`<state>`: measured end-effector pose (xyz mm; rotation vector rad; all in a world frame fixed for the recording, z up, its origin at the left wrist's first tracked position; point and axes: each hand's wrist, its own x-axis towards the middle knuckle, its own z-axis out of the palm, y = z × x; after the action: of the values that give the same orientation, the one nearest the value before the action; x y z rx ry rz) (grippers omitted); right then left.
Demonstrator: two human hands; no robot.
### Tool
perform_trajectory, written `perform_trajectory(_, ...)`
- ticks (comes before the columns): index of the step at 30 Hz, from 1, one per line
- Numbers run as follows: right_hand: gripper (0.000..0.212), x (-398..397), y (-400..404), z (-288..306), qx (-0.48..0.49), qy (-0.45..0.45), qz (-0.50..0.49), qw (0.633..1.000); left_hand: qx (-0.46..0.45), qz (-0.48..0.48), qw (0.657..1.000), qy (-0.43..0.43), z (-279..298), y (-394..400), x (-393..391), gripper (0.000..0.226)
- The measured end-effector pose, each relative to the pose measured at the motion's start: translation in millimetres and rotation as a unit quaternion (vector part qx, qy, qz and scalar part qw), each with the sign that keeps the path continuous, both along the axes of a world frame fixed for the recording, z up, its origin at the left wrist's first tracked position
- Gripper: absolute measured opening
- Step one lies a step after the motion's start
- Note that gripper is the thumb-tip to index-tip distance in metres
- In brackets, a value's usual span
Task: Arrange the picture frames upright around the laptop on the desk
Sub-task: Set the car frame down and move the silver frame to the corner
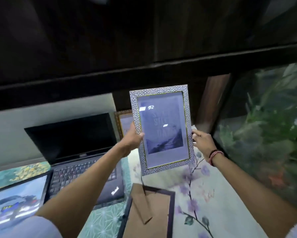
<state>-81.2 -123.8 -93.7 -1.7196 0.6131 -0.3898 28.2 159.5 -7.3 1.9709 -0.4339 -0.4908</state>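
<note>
Both hands grip the silver frame [161, 129] above the desk: left hand [133, 137] at nine o'clock, right hand [202, 139] at three; its print is blurred. The laptop [75, 152] sits at eight o'clock.

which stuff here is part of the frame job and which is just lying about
Part of the job: silver frame, held by left hand and right hand; face-down frame; gold frame behind; car picture frame; laptop.

Just there: aquarium; floral desk cover.
</note>
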Motion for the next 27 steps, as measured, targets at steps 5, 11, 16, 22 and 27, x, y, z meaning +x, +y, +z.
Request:
perform_trajectory(5, 0.037, 30.3, -56.9, -13.3, 0.007, 0.016, -0.013, 1.0, 0.088, 0.07, 0.992, -0.063, -1.8, -62.3, 23.1, 0.045)
perform_trajectory(11, 0.039, 45.9, -79.3, 10.2, -0.036, 0.001, -0.01, 0.999, 0.139, 0.161, 0.972, -0.099, -25.5, -109.5, 46.9, 0.023)
perform_trajectory(16, 0.042, 60.8, -91.9, 16.9, -0.024, -0.015, 0.007, 1.0, 0.133, 0.211, 0.961, -0.119, -37.3, -126.1, 59.7, 0.016)
perform_trajectory(22, 0.045, 72.2, -99.9, -0.4, 0.001, -0.007, 0.02, 1.0, 0.141, 0.245, 0.95, -0.133, -46.0, -132.9, 63.0, 0.019)
perform_trajectory(27, 0.057, 93.8, -125.9, -54.4, 0.018, 0.011, 0.044, 0.999, 0.094, 0.236, 0.96, -0.119, -59.0, -131.5, 60.3, 0.02)
